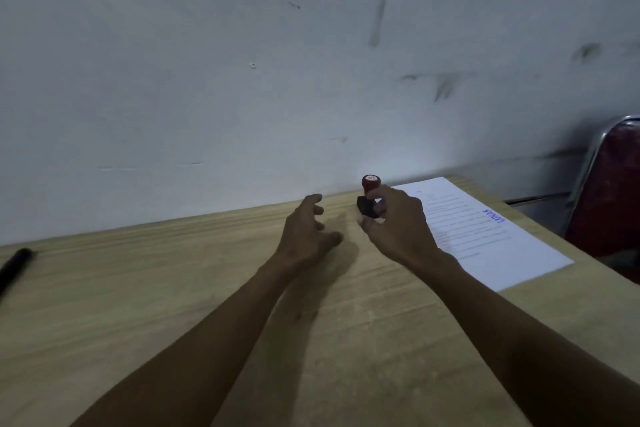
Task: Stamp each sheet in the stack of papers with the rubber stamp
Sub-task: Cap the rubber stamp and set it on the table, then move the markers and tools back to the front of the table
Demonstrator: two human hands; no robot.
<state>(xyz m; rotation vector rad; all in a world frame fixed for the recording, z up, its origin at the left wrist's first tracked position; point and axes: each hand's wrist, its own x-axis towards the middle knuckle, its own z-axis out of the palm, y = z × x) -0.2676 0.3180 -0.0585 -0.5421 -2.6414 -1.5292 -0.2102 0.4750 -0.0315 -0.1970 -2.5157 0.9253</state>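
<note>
Stamped sheet showing; stamp held off the paper.

Right hand grips the rubber stamp just left of the papers on the counter; top sheet carries a blue mark. Left hand hovers, fingers loosely spread, holding nothing. Sheets left: cannot tell.

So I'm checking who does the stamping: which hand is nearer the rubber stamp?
Right. The right hand grips the rubber stamp; the left hand hovers open beside it, to its left, apart.
</note>
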